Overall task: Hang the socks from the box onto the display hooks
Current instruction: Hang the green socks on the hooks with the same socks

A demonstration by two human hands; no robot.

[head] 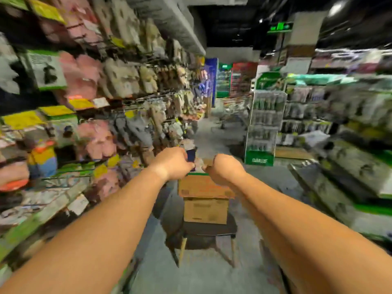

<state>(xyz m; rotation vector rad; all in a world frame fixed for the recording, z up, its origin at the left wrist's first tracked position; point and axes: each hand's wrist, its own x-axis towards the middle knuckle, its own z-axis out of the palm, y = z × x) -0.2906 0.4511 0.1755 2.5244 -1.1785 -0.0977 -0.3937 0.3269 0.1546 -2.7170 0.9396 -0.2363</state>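
Observation:
A brown cardboard box (203,186) sits on top of a second box (205,211), both stacked on a dark stool in the aisle. Both my arms reach out over the top box. My left hand (172,161) grips a dark blue pair of socks (191,155) with a pale card header, held just above the box's far edge. My right hand (224,167) is curled at the box's opening; what it holds is hidden and blurred. The display hooks (135,102) with hanging sock packs fill the wall on the left.
The stool (209,230) stands mid-aisle on splayed wooden legs. Shelves of goods line the right side, with a green-based wire rack (262,128) beyond the box. Grey floor runs down the aisle past the stool. The whole frame is motion-blurred.

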